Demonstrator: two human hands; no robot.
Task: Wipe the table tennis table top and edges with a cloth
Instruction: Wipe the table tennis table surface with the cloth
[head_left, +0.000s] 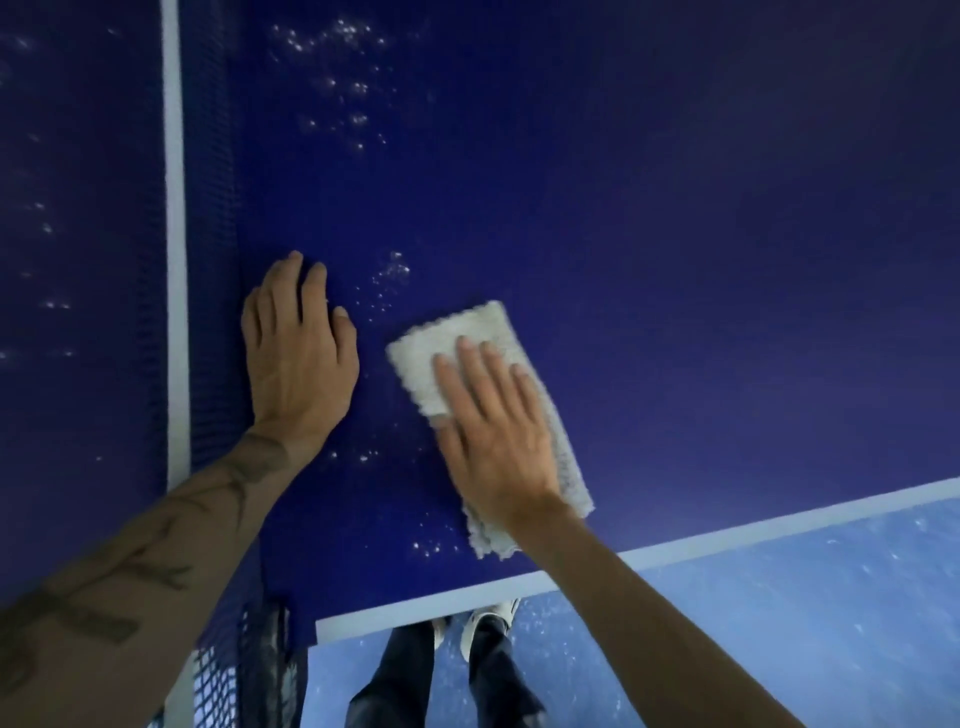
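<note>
The dark blue table tennis table top (649, 234) fills most of the view, with a white line along its near edge (727, 540). A folded pale grey cloth (467, 338) lies flat on the top near that edge. My right hand (493, 426) presses on the cloth with straight fingers. My left hand (296, 348) rests flat on the bare top beside the net (208, 312), a short way left of the cloth. Small white droplets or specks (389, 275) dot the surface between and beyond the hands.
The net with its white top band (174, 260) runs away from me on the left, its post (270, 665) at the table's edge. More specks (332, 78) sit farther out. Below the edge are a pale blue floor (779, 623) and my legs and shoes (467, 665).
</note>
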